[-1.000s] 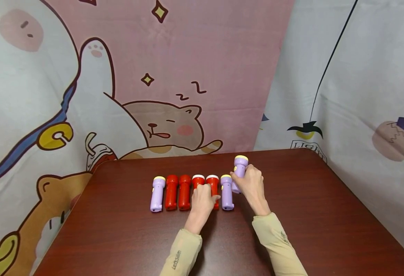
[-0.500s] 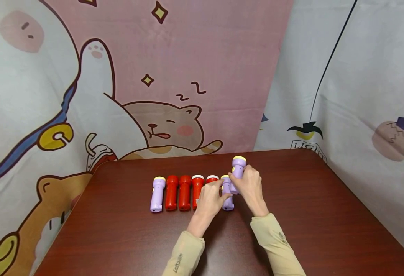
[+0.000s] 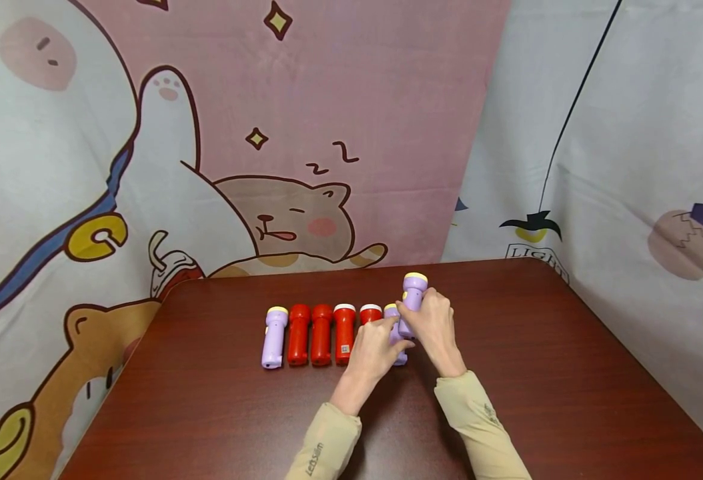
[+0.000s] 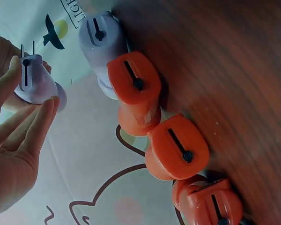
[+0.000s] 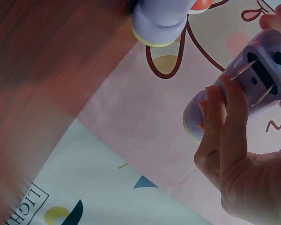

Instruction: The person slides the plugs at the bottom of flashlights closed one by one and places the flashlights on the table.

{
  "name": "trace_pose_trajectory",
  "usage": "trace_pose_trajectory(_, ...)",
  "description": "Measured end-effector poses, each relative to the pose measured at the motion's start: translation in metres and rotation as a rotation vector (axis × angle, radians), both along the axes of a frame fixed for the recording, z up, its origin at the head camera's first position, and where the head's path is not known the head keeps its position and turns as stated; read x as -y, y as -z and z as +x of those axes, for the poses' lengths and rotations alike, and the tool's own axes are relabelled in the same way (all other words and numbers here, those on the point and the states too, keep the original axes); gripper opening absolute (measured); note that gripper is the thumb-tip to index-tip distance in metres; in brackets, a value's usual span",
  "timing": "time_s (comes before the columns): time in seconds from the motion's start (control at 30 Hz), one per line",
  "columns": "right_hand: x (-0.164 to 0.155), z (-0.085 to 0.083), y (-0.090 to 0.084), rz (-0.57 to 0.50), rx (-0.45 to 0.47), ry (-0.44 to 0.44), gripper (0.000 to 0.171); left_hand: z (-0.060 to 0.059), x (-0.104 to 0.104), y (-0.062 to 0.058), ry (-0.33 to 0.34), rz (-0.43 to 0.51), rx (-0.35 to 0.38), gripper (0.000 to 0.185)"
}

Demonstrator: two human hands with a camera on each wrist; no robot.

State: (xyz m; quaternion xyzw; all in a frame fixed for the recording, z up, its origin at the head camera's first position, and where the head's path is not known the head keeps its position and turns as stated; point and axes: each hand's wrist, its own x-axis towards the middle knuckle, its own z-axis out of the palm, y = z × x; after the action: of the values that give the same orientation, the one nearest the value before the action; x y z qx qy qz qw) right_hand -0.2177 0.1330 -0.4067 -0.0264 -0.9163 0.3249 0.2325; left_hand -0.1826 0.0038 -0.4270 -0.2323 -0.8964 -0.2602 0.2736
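Because two thin metal prongs stick out of the back end of the purple flashlight [image 3: 413,298] that our right hand [image 3: 434,328] holds, we judge that the main risk lies there: if our left hand [image 3: 373,349] closes in carelessly, a fingertip could catch a prong and bend it, or the flashlight could twist out of the grip. A drop would likely knock the neighbours in the row [image 3: 321,335] out of line, since they lie side by side and touching.

Our right fingers [image 5: 225,126] are curled round the barrel of the purple flashlight, thumb on the far side, with its yellow head pointing away from us and raised off the table [image 3: 537,373]. The prongs [image 5: 250,79] stand just past the fingertips. Our left fingers [image 4: 35,129] are nearly straight and relaxed, holding nothing, just beside the flashlight's back end; we cannot tell whether they touch it. Another purple flashlight [image 4: 103,47] lies on the table just beneath both hands, beside the red ones [image 4: 136,89].
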Motion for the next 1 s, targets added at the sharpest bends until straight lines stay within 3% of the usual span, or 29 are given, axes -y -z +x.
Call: trace_pose_trajectory(1.0, 0.0030, 0.0040, -0.0027, -0.025, -0.001, -0.005, 0.044, 0.0026, -0.0056, 0.0005, -0.019, 0.027, -0.038, 0.033)
